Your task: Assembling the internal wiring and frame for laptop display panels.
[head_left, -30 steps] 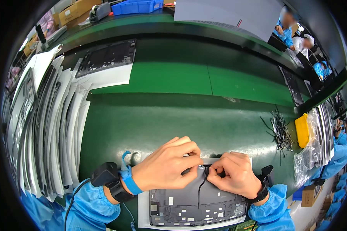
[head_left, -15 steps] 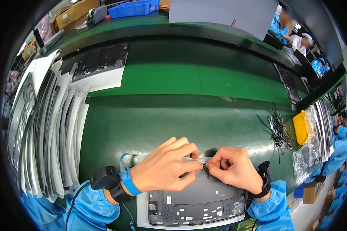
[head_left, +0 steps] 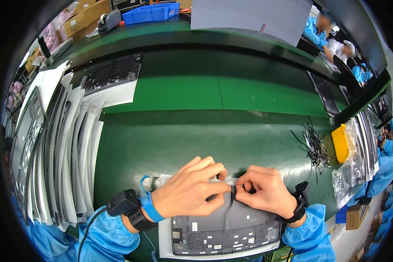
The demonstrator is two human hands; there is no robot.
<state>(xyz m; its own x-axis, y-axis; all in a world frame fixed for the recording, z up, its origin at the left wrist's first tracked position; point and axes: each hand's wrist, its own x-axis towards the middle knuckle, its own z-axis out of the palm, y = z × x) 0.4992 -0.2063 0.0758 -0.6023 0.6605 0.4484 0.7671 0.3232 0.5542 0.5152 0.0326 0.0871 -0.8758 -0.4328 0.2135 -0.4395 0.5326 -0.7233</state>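
Note:
A flat dark grey device panel (head_left: 222,222) with small white patches lies on a white sheet (head_left: 165,238) at the near edge of the bench. Over its far edge my two hands meet, fingertips almost touching. A thin black strip (head_left: 229,207) trails from between them down across the panel. My left hand (head_left: 192,187) is closed, thumb and forefinger pinched at the strip's upper end, the other fingers curled. My right hand (head_left: 264,190) is also closed, its pinch just right of the strip's top. The fingertips partly hide that end.
Panels interleaved with white sheets (head_left: 70,161) stand stacked at left. Another panel (head_left: 113,73) lies at the back left. To the right are a pile of black strips (head_left: 315,146), a yellow bin (head_left: 339,144) and clear plastic (head_left: 347,179). A shelf (head_left: 161,37) crosses the back; co-workers sit beyond.
The black strip now shows as a longer length hanging over the panel. My hands keep nearly the same pose, the right fingertips slightly higher. The whole view has shifted a little.

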